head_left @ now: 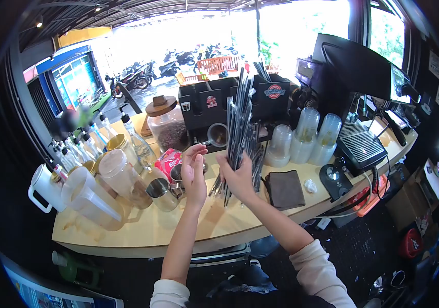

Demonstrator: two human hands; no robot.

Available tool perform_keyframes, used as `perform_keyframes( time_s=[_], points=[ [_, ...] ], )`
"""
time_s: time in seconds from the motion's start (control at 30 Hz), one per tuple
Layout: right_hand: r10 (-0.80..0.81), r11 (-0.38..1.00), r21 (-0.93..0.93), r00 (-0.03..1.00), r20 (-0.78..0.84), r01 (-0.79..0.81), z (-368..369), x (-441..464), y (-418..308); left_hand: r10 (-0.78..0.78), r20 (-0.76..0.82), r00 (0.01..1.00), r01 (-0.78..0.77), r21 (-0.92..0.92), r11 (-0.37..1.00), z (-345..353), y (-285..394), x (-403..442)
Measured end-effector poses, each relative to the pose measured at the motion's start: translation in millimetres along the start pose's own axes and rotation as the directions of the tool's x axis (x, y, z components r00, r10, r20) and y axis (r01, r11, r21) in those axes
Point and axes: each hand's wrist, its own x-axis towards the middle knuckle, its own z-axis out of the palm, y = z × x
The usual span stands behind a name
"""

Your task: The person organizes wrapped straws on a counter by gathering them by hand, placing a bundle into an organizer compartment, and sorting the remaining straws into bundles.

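My right hand [237, 177] is wrapped round a bundle of long dark straws [240, 115], held upright above the counter; they look sleeved in clear plastic. More of these straws show below and beside that hand. My left hand [195, 172] is raised just left of the bundle, fingers stretched and apart from it, with nothing in it. Close to the left hand are a steel milk pitcher [162, 195] and a red and white packet [168, 163]. A folded brown cloth [285, 189] lies right of my right hand.
Plastic jugs [91, 200] and pump bottles [136, 136] crowd the left of the counter [147, 238]. A black organizer [199, 108] and a lidded glass jar [167, 128] stand behind. Stacked plastic cups [306, 136] and an espresso machine [358, 138] are at the right.
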Motion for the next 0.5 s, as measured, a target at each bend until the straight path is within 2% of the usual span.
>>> perform_keyframes(
  time_s=[0.03,0.1,0.17,0.2,0.23,0.27,0.3,0.37,0.43,0.5],
  points=[
    [0.029,0.999,-0.025,1.0,0.005,-0.029,4,-7,7,0.007,-0.006,1.0,-0.007,0.008,1.0,-1,7,-3],
    [0.006,0.999,-0.046,1.0,0.006,-0.006,9,-23,15,0.02,0.089,0.996,-0.016,-0.049,0.999,-4,15,-7],
    [0.195,0.981,-0.015,0.979,0.061,-0.195,9,-39,11,0.031,0.132,0.991,-0.024,-0.047,0.999,-6,11,-12],
    [0.001,0.998,0.068,0.999,0.053,-0.004,6,-46,46,0.055,0.159,0.986,-0.062,0.041,0.997,-4,9,-16],
    [-0.001,0.997,0.072,0.998,0.063,-0.004,7,-50,47,0.074,0.189,0.979,-0.099,0.127,0.987,-2,9,-19],
    [-0.042,0.999,0.005,0.994,0.097,0.042,7,-51,48,0.079,0.183,0.98,-0.104,0.13,0.986,1,10,-22],
    [-0.081,0.994,-0.062,0.988,0.132,0.09,6,-53,48,0.043,0.208,0.977,-0.065,0.099,0.993,4,12,-24],
    [-0.077,0.995,-0.054,0.985,0.153,0.086,3,-59,56,0.012,0.238,0.971,-0.029,0.067,0.997,7,7,-28],
    [-0.062,0.996,-0.046,0.98,0.189,0.072,-2,-63,66,-0.153,0.199,0.968,0.132,0.116,0.984,9,-2,-29],
    [-0.114,0.984,-0.108,0.971,0.209,0.138,-6,-67,68,-0.145,0.149,0.978,0.132,0.093,0.987,12,-12,-39]
  ],
)
